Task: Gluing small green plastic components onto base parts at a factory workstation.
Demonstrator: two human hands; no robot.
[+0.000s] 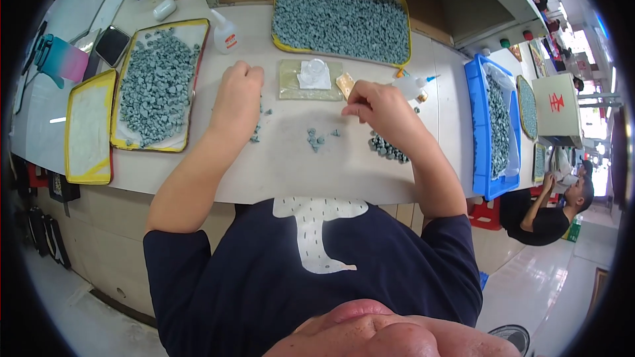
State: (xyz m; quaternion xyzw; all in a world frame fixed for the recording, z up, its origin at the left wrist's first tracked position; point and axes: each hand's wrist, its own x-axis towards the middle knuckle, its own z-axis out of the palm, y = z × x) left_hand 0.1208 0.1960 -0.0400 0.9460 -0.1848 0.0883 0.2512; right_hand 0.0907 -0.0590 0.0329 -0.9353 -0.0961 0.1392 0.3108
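Note:
My left hand is over the white table with its fingers curled together. Anything between those fingertips is hidden; a few small grey-green lumps lie beside the hand. My right hand is closed, thumb against the bent fingers, and I cannot make out anything in it. Under the right wrist sits a pile of grey-green lumps. Between the hands lies a small loose group of lumps. Beyond them is a flat greenish pad bearing white paper and a small clear round dish.
At the back stands a yellow-rimmed tray full of lumps; another filled tray is left, beside a yellow-edged tray. White squeeze bottles stand near both hands. A blue crate is right. People sit farther right.

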